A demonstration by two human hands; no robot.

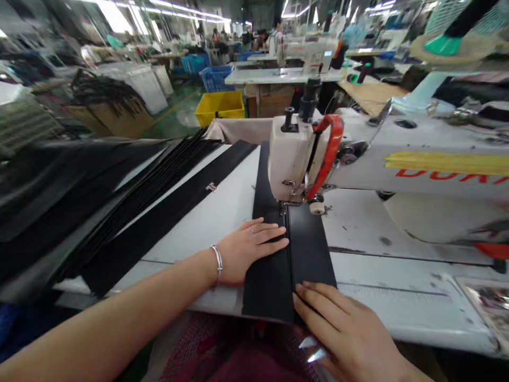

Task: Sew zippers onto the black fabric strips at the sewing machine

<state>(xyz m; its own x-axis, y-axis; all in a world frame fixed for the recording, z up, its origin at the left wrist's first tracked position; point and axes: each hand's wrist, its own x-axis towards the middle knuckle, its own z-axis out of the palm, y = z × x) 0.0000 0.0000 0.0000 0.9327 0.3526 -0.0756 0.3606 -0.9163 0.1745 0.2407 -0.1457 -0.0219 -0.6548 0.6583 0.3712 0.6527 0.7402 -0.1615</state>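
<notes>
Two black strips (268, 289) lay side by side under the presser foot (282, 209), the left hand (254, 248) spread flat, the right hand (344, 324) resting fingers-together, any grip underneath unclear; light, even pressure seemed best for keeping edges aligned.

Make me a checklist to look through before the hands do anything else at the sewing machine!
1. Black cloth goes under the sewing machine: ok, it runs beneath the machine's head.
2. Left hand flat on the cloth: ok, palm down.
3. Left hand off the little metal foot: ok, it sits just on the near side, but it's close.
4. Right hand on the cloth: ok, fingertips rest near the closest end.
5. Needle up or down: cannot tell, too small to make out.
6. Shiny metal tips by the right hand held safely: cannot tell, the rest is hidden.
</notes>
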